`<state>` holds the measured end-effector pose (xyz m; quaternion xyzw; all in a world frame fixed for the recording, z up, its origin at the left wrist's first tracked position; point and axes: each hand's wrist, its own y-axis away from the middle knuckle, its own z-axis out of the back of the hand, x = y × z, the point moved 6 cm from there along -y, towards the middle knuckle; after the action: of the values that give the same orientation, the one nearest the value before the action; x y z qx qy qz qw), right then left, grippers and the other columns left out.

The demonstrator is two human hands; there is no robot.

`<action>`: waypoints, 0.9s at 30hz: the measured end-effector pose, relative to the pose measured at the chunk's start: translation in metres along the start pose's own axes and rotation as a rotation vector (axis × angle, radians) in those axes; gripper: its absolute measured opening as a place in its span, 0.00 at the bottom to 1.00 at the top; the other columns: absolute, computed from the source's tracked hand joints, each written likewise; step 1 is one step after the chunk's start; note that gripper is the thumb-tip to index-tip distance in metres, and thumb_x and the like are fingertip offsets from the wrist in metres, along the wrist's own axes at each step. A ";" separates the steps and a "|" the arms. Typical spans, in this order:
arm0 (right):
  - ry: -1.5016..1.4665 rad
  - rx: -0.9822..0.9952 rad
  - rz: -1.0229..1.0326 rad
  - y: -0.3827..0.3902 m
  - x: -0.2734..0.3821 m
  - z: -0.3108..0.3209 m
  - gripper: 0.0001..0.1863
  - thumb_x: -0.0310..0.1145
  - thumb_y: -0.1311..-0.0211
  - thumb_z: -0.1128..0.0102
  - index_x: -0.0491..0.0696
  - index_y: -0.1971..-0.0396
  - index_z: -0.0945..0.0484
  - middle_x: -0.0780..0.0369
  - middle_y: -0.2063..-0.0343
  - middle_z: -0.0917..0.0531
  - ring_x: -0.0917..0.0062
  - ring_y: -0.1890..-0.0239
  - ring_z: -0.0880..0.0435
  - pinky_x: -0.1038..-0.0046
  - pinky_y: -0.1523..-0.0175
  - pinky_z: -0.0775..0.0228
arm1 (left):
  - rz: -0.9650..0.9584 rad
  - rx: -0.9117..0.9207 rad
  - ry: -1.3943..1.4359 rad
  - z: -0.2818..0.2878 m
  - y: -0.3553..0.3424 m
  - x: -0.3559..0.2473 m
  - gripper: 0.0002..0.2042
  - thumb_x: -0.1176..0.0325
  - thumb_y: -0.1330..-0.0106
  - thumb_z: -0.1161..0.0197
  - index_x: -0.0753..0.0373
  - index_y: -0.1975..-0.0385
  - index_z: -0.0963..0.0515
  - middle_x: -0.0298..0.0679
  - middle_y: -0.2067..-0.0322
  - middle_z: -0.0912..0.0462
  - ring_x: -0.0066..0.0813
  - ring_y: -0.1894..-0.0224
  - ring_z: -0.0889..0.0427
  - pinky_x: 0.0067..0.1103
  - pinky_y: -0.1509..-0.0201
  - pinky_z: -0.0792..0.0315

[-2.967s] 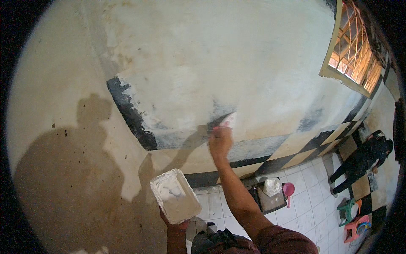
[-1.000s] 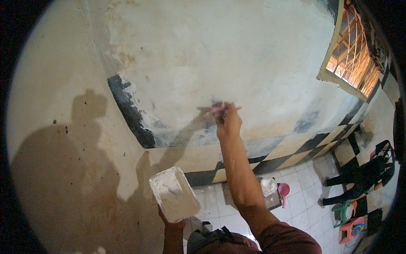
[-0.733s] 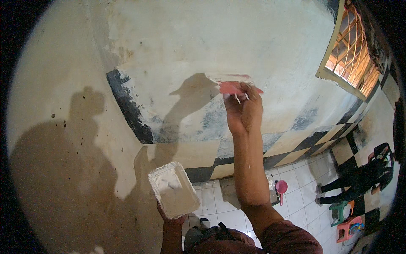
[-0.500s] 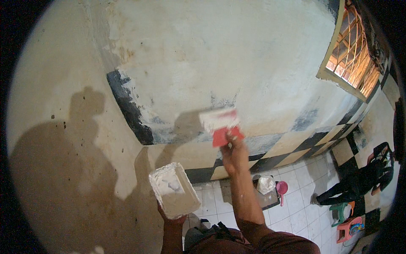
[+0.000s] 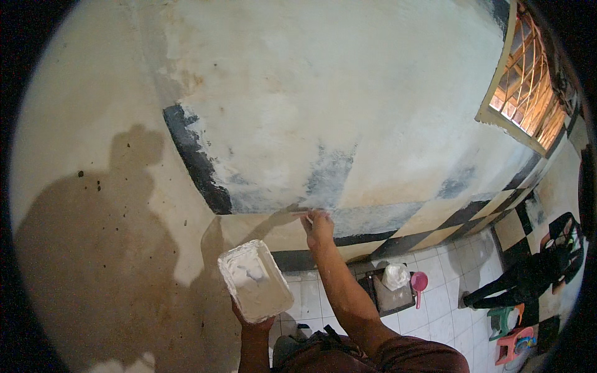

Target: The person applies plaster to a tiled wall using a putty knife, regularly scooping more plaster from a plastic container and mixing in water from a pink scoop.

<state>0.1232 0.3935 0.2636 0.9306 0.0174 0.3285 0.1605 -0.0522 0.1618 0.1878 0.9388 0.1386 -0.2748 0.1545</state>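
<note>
My left hand grips a white rectangular tub from below, tilted so the pale putty inside shows. Out at the wall, my right hand is closed on a putty spreader, now nearly edge-on and mostly hidden by the fingers. The spreader is at the wall's lower part, by the boundary between a grey-white smeared area and cream and black painted squares. Thin putty partly veils the dark squares there. A bare black strip runs along the corner on the left.
A dark tray on the white tiled floor bears a white plastic bag; a pink dipper lies beside it. At right are a person in dark clothes, a green stool and a red stool. A barred window is upper right.
My right hand has moved down and slightly left with the spreader, whose red and white face has turned out of sight. A greyish smeared patch shows where it was. The left hand keeps the tub in place.
</note>
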 end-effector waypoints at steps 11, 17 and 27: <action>-0.151 0.169 0.115 0.075 0.161 -0.152 0.09 0.35 0.32 0.51 0.45 0.62 0.28 0.61 0.65 0.24 0.73 0.64 0.24 0.66 0.52 0.25 | 0.036 0.087 0.257 -0.059 0.015 -0.010 0.26 0.45 0.34 0.52 0.54 0.42 0.30 0.40 0.47 0.23 0.44 0.47 0.23 0.45 0.44 0.28; -0.159 0.251 0.165 0.080 0.142 -0.084 0.08 0.26 0.37 0.46 0.45 0.58 0.28 0.61 0.60 0.23 0.71 0.56 0.21 0.67 0.50 0.24 | 0.089 0.191 0.397 -0.083 0.017 -0.010 0.26 0.46 0.33 0.52 0.54 0.41 0.31 0.40 0.47 0.24 0.44 0.47 0.23 0.44 0.43 0.28; 0.025 -0.046 -0.006 0.030 0.012 0.077 0.10 0.19 0.40 0.48 0.42 0.58 0.29 0.59 0.58 0.22 0.70 0.59 0.19 0.67 0.55 0.21 | 0.138 0.166 0.411 -0.082 0.015 -0.009 0.27 0.45 0.35 0.51 0.54 0.41 0.32 0.40 0.47 0.24 0.44 0.48 0.22 0.46 0.45 0.28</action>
<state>0.1778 0.3448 0.2243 0.9224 0.0146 0.3398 0.1829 -0.0152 0.1766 0.2621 0.9918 0.0795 -0.0770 0.0636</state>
